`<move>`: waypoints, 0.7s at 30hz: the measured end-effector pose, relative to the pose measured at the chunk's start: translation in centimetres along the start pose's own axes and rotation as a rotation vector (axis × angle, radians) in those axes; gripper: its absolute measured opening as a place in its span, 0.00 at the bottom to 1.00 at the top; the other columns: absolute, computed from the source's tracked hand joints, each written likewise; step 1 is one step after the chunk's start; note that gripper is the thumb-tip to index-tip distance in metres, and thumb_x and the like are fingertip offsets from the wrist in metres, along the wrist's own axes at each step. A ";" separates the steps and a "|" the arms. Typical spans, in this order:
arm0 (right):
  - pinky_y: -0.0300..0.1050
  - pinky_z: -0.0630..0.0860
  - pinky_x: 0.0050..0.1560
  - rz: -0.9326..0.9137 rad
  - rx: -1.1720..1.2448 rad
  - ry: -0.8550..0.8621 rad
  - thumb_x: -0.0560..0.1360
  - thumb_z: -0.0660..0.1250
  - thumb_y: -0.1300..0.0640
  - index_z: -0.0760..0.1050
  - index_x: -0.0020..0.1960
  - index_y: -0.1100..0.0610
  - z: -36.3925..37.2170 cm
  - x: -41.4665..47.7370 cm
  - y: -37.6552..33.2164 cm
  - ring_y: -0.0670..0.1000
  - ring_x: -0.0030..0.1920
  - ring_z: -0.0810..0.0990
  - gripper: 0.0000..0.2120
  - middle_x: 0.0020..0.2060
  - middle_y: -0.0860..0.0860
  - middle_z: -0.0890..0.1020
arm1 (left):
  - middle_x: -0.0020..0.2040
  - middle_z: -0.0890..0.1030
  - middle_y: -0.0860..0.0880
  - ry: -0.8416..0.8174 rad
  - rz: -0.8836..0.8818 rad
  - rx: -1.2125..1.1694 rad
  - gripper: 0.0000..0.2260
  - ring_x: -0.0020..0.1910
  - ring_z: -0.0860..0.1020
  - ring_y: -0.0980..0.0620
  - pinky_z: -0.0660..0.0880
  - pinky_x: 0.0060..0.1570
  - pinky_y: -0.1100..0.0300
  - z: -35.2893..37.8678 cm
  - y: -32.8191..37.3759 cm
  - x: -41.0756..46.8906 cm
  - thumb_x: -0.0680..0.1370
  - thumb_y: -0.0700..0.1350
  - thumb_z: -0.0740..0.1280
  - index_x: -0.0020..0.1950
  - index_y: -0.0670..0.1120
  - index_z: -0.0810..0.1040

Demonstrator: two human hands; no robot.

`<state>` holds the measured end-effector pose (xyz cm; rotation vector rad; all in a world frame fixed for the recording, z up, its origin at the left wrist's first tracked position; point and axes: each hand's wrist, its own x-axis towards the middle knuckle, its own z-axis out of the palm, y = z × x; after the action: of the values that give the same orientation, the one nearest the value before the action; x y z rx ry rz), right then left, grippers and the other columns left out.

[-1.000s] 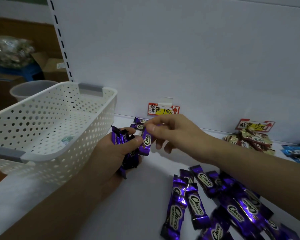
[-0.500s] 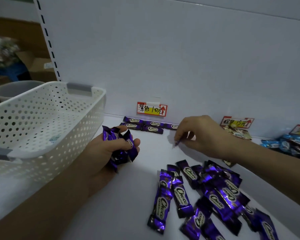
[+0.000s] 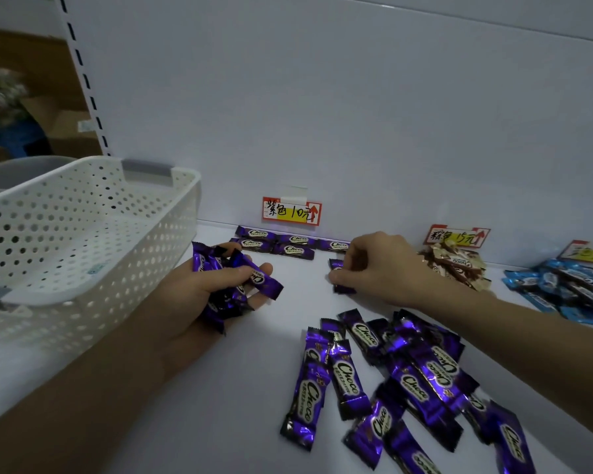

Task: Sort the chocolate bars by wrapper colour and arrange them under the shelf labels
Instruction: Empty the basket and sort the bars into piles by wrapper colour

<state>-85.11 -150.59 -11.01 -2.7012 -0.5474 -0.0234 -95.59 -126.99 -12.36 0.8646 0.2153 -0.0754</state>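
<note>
My left hand (image 3: 216, 295) grips a bunch of purple chocolate bars (image 3: 233, 268) above the white shelf. My right hand (image 3: 380, 268) pinches one purple bar (image 3: 338, 268) down on the shelf, just right of a row of several purple bars (image 3: 281, 242) laid against the back wall under the purple label (image 3: 291, 211). A loose pile of purple bars (image 3: 391, 381) lies at the front right. Brown bars (image 3: 454, 265) sit under a second label (image 3: 456, 236), and blue bars (image 3: 569, 289) under a third label (image 3: 586, 252).
A white perforated basket (image 3: 93, 241) with grey handles stands at the left edge of the shelf, nothing inside it. A grey bucket (image 3: 18, 171) and cardboard boxes are beyond it at the left. The shelf's white back panel rises behind the labels.
My right hand took one purple bar from the left hand's bunch and carried it right and down onto the shelf beside the row. The left hand stays put with its bunch.
</note>
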 end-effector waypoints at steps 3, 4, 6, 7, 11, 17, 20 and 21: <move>0.34 0.73 0.38 -0.019 -0.014 0.017 0.72 0.76 0.51 0.84 0.42 0.50 -0.2 0.4 0.5 0.42 0.38 0.80 0.04 0.37 0.43 0.84 | 0.47 0.82 0.37 0.024 0.024 0.139 0.05 0.41 0.84 0.47 0.81 0.34 0.56 -0.4 -0.1 0.2 0.78 0.34 0.66 0.50 0.43 0.78; 0.31 0.71 0.38 -0.045 -0.038 0.024 0.73 0.75 0.52 0.85 0.44 0.49 -0.3 0.3 0.7 0.41 0.38 0.80 0.02 0.38 0.42 0.84 | 0.44 0.81 0.39 0.036 0.040 0.195 0.05 0.39 0.82 0.47 0.78 0.32 0.58 -0.6 -0.1 0.3 0.77 0.35 0.67 0.46 0.44 0.79; 0.26 0.66 0.37 -0.098 -0.103 0.047 0.74 0.74 0.54 0.86 0.47 0.48 -0.3 0.3 0.9 0.39 0.36 0.77 0.04 0.40 0.41 0.83 | 0.42 0.77 0.40 0.029 0.074 0.240 0.07 0.39 0.76 0.46 0.73 0.31 0.59 -0.7 0.0 0.3 0.73 0.37 0.71 0.38 0.47 0.79; 0.25 0.65 0.37 -0.117 -0.131 0.065 0.75 0.73 0.55 0.87 0.49 0.48 -0.1 0.3 1.0 0.39 0.36 0.75 0.05 0.42 0.42 0.84 | 0.43 0.76 0.40 0.019 0.080 0.232 0.08 0.40 0.74 0.45 0.72 0.33 0.59 -0.7 0.0 0.3 0.70 0.37 0.73 0.36 0.48 0.79; 0.33 0.68 0.44 -0.165 -0.164 0.124 0.75 0.72 0.58 0.87 0.51 0.49 0.6 1.0 1.2 0.45 0.41 0.79 0.08 0.46 0.47 0.87 | 0.46 0.74 0.42 -0.004 0.085 0.170 0.08 0.42 0.76 0.47 0.76 0.37 0.58 -0.4 0.0 0.1 0.68 0.39 0.72 0.40 0.48 0.75; 0.36 0.70 0.47 -0.214 -0.141 0.165 0.75 0.72 0.61 0.87 0.50 0.53 1.1 1.6 1.4 0.50 0.45 0.83 0.08 0.46 0.50 0.87 | 0.43 0.74 0.43 0.047 0.097 0.193 0.09 0.40 0.76 0.47 0.79 0.30 0.60 -0.3 -0.1 0.2 0.76 0.34 0.68 0.41 0.47 0.75; 0.36 0.70 0.48 -0.207 -0.136 0.168 0.75 0.72 0.61 0.87 0.51 0.52 1.1 1.7 1.4 0.50 0.45 0.83 0.08 0.46 0.49 0.87 | 0.40 0.75 0.45 0.044 0.099 0.189 0.11 0.37 0.75 0.49 0.77 0.30 0.61 -0.4 0.0 0.2 0.76 0.34 0.69 0.39 0.49 0.75; 0.36 0.71 0.48 -0.207 -0.137 0.168 0.75 0.72 0.61 0.87 0.51 0.52 1.1 1.7 1.3 0.50 0.45 0.83 0.08 0.47 0.49 0.87 | 0.39 0.75 0.45 0.037 0.101 0.187 0.10 0.36 0.75 0.49 0.76 0.29 0.61 -0.4 0.0 0.2 0.74 0.35 0.70 0.38 0.49 0.76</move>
<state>-83.10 -150.68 -12.39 -2.7270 -0.7964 -0.3520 -95.47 -126.66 -12.69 1.0625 0.2016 0.0151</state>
